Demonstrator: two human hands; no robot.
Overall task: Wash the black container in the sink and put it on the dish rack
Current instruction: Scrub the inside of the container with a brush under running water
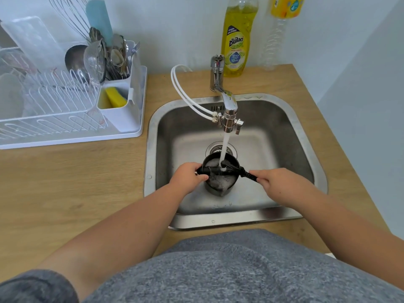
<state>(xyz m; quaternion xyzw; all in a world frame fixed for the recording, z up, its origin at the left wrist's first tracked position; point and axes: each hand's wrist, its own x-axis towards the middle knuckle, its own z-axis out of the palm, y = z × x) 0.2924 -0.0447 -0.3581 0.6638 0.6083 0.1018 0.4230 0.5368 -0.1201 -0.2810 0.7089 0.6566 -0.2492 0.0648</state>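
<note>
We hold the black container [219, 182] upright in the sink [301, 136], mouth up under the faucet [229, 106] stream, suds inside. Our left hand [190, 177] pinches one end of the black strap [215, 170] across its rim; our right hand [274, 182] is closed on the other end. The strap runs left to right. We should keep it taut and let the water flush the foam before moving to the dish rack [54, 119].
</note>
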